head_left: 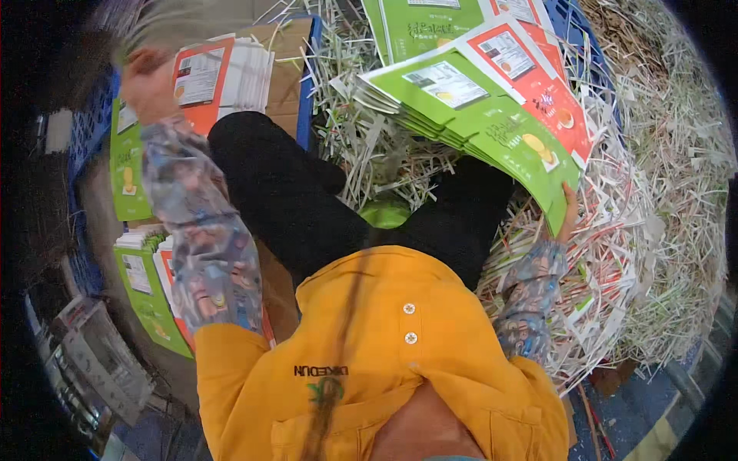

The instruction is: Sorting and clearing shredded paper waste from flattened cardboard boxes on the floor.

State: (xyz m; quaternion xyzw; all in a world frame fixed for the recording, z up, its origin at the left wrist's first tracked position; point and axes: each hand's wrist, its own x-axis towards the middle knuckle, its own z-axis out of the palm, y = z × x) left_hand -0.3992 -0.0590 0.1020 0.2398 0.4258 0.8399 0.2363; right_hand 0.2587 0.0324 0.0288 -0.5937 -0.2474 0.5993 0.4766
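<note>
A fanned stack of flat green-and-orange printed packaging sheets (492,131) lies over my right thigh and the paper strips beyond it. The fingers of my right hand (569,211) curl round the stack's near right corner. Up at the far left, my left hand (150,84) is smeared by motion, so its fingers cannot be made out. Beside it stands a stack of orange and white printed sheets (204,77) on brown cardboard. A green printed sheet (129,169) hangs below that hand, left of my patterned sleeve.
Loose shredded paper strips (669,192) heap up along the right side and between my knees. Another pile of green and orange sheets (146,288) lies left of my forearm. Blue plastic crate edges (314,84) run beside the cardboard. A grey-white object (104,357) sits at the lower left.
</note>
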